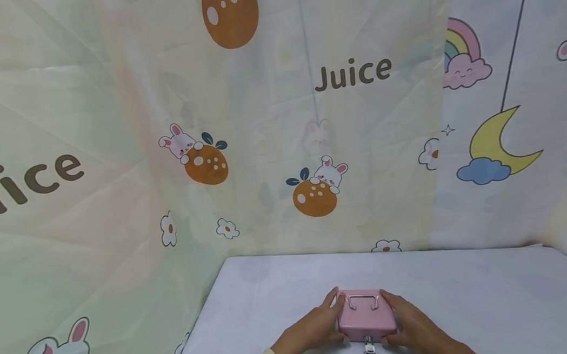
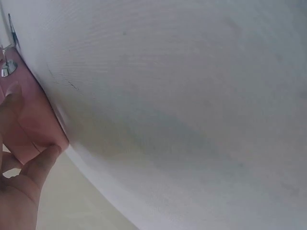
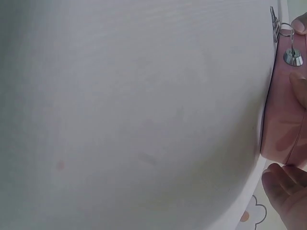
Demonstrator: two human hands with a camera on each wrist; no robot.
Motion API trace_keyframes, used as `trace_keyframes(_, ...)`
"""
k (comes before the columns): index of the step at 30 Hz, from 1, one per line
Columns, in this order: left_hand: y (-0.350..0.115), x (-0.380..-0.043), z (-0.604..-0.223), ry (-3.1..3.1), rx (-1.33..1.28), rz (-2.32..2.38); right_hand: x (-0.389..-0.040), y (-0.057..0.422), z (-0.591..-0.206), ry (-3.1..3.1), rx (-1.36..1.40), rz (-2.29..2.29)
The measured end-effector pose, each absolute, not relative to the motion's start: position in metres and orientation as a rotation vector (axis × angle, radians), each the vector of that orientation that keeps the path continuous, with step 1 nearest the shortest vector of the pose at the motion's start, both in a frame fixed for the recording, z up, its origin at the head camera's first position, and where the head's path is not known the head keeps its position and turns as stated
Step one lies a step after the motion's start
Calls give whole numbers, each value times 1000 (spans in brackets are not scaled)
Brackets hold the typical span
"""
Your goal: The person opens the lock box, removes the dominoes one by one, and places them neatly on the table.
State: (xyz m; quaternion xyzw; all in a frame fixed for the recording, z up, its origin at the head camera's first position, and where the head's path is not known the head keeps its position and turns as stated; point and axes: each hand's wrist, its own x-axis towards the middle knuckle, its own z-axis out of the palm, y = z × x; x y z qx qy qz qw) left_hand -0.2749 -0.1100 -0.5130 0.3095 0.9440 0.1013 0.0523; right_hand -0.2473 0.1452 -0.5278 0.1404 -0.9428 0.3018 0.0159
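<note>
A small pink metal cash box (image 1: 366,323) sits on the white table, closed, with a silver carrying handle (image 1: 363,296) on its lid. My left hand (image 1: 316,326) grips its left side, thumb by the front and fingers toward the back corner. On the opposite side my right hand (image 1: 416,325) holds it the same way. A key stands in the round silver lock (image 3: 293,58) on the front face, seen in the right wrist view. From it hangs a ring with keys (image 1: 370,349). In the left wrist view the left fingers press the box's pink side (image 2: 36,112).
The white-covered table (image 1: 490,294) reaches back to a patterned fabric curtain (image 1: 260,119) with rabbits, oranges and flowers. More of this fabric hangs along the left side (image 1: 74,255). On the right the cloth shows a moon (image 1: 488,140) and a rainbow.
</note>
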Motion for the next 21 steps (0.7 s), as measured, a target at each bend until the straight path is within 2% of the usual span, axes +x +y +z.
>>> trace_keyframes(21, -111, -274, -515, 2899, 1038, 318, -245, 151, -534, -2849, 512, 953)
